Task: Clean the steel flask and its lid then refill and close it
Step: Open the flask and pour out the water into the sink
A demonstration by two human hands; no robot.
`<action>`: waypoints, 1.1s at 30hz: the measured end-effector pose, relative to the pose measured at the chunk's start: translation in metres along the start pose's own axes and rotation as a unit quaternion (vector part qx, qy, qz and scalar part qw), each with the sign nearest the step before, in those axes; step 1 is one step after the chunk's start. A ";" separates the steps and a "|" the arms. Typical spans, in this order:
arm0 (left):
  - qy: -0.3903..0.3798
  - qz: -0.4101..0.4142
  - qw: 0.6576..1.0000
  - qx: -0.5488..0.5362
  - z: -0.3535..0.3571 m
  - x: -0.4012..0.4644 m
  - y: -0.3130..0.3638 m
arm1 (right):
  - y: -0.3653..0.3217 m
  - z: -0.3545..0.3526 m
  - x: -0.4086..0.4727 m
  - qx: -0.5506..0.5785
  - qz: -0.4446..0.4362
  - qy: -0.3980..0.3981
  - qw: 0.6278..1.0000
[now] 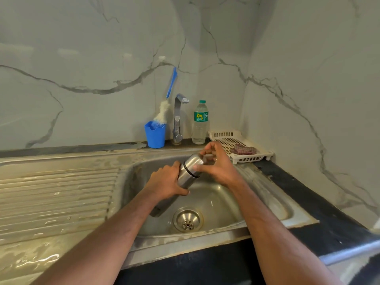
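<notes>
Steel cylindrical flask tilted over the sink. Left hand grips its body, right hand grips the steel lid.

flask 1 | water bottle 1 | brush 1 | cup 1 | tray 1

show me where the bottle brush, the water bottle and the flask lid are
bottle brush (171,83): head view, on its blue handle.
water bottle (200,124): head view, on its clear body just below the green label.
flask lid (194,163): head view, on its steel side, above the black ring.
</notes>
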State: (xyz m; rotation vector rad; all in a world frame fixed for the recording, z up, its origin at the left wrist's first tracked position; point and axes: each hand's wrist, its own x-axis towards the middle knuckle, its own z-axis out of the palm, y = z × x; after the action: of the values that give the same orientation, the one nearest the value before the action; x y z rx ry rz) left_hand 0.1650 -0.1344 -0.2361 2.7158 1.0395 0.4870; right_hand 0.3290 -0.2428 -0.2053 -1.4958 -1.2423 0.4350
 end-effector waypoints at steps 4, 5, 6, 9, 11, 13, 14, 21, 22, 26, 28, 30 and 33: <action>0.026 -0.004 0.999 -0.043 0.001 0.000 0.025 | 0.005 -0.019 -0.012 0.121 -0.020 -0.019 0.992; 0.028 -0.003 0.999 -0.044 0.001 0.001 0.032 | 0.005 -0.020 -0.016 0.119 -0.016 -0.002 0.993; 0.027 0.002 0.999 -0.042 0.001 0.003 0.040 | 0.004 -0.022 -0.018 0.102 -0.010 0.026 0.994; 0.008 0.017 0.999 -0.047 0.003 0.010 0.063 | 0.007 -0.031 -0.023 0.009 0.012 0.119 0.993; 0.002 0.023 0.997 -0.068 0.009 0.015 0.073 | 0.012 -0.042 -0.024 -0.024 0.021 0.146 0.989; -0.002 0.023 0.996 -0.081 0.017 0.019 0.078 | 0.022 -0.052 -0.022 -0.015 0.033 0.136 0.990; -0.003 0.021 0.996 -0.090 0.021 0.021 0.079 | 0.027 -0.057 -0.021 0.000 0.040 0.123 0.992; -0.008 0.013 0.994 -0.112 0.034 0.035 0.071 | 0.034 -0.056 -0.010 0.165 0.028 0.059 0.984; -0.008 0.015 0.994 -0.107 0.035 0.036 0.069 | 0.032 -0.054 -0.010 0.156 0.030 0.060 0.985; -0.006 0.012 0.993 -0.116 0.035 0.039 0.063 | 0.033 -0.053 -0.010 0.094 0.053 0.083 0.991; 0.002 0.011 0.993 -0.116 0.035 0.039 0.062 | 0.034 -0.055 -0.009 0.065 0.065 0.093 0.991; 0.006 0.012 0.994 -0.109 0.035 0.038 0.062 | 0.035 -0.057 -0.011 0.049 0.065 0.101 0.991; 0.009 0.014 0.994 -0.104 0.035 0.036 0.066 | 0.034 -0.060 -0.013 0.052 0.041 0.137 0.988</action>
State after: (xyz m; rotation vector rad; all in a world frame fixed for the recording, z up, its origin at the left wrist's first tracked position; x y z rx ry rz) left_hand 0.2433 -0.1605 -0.2414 2.5482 0.9018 0.5901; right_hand 0.3872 -0.2790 -0.2195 -1.4657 -0.9310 0.3293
